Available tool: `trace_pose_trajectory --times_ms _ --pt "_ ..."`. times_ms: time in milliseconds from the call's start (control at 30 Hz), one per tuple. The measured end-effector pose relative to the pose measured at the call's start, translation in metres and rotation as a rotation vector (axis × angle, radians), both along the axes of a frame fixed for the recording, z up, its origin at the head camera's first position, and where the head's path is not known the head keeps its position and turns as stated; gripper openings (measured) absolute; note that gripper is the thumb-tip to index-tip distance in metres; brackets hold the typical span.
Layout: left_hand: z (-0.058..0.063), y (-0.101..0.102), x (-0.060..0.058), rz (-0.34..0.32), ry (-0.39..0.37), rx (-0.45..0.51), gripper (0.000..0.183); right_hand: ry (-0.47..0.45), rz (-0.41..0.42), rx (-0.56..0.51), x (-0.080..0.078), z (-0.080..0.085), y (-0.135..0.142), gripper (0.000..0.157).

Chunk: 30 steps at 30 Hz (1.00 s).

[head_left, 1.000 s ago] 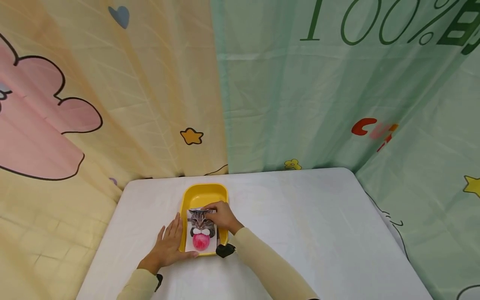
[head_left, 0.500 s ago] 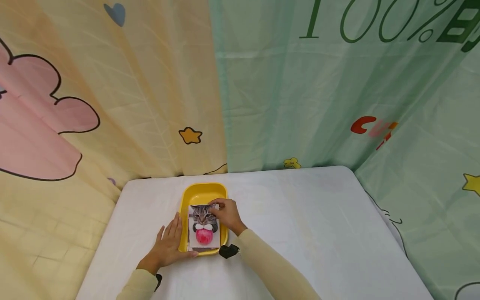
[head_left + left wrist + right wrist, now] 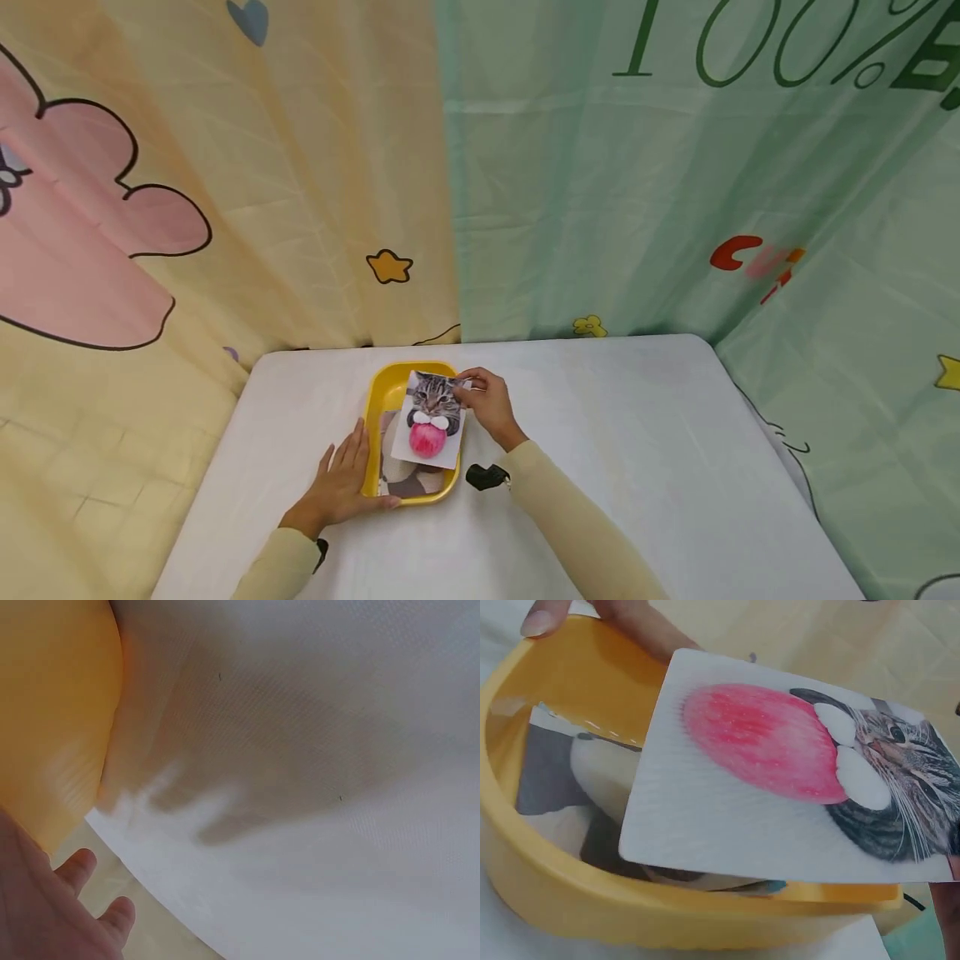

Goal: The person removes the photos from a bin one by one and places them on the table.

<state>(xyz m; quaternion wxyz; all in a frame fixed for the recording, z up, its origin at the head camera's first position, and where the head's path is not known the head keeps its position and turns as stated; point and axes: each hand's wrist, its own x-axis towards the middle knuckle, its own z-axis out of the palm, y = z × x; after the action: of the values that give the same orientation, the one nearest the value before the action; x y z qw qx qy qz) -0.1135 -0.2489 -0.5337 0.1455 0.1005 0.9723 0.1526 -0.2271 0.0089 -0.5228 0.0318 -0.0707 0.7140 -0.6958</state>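
Note:
My right hand [image 3: 491, 408] pinches the upper right corner of a photo card [image 3: 429, 440] showing a tabby cat and a pink ball. Tilted, the card hangs over the right part of a yellow plastic tray [image 3: 388, 388]. In the right wrist view the card [image 3: 757, 742] is raised above the tray [image 3: 630, 922]. Another picture card [image 3: 397, 482], in grey and cream tones, lies inside the tray, partly hidden under the cat card. My left hand [image 3: 337, 490] rests against the tray's left side, fingers straight, thumb at the front rim. The left wrist view shows that hand [image 3: 37, 907] beside the tray's outer wall [image 3: 60, 690].
A white cloth-covered table [image 3: 600, 433] extends to the right of the tray. Patterned curtains [image 3: 525, 208] hang behind and on both sides. A black wrist strap piece [image 3: 486, 477] hangs by the right sleeve [image 3: 562, 508].
The cat card has been lifted and moved up and to the right, with my right hand holding its corner. The card beneath has come into view. My left hand stays at the tray.

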Motion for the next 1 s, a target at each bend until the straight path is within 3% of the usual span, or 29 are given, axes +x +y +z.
trace_pose_trajectory --times_ms 233,533,800,1000 --pt "0.006 0.002 0.0 -0.001 -0.017 0.012 0.132 0.022 -0.142 -0.068 -0.016 0.007 0.043 0.024" --pt "0.005 0.002 -0.001 0.004 -0.03 0.01 0.133 -0.059 -0.276 -0.043 -0.031 -0.004 0.086 0.024" --pt "0.004 0.0 -0.002 0.006 -0.021 0.019 0.133 -0.131 -0.265 0.077 -0.041 -0.027 0.094 0.026" --pt "0.004 0.0 0.0 -0.002 -0.018 0.032 0.132 -0.161 -0.244 0.151 -0.038 -0.047 0.094 0.024"
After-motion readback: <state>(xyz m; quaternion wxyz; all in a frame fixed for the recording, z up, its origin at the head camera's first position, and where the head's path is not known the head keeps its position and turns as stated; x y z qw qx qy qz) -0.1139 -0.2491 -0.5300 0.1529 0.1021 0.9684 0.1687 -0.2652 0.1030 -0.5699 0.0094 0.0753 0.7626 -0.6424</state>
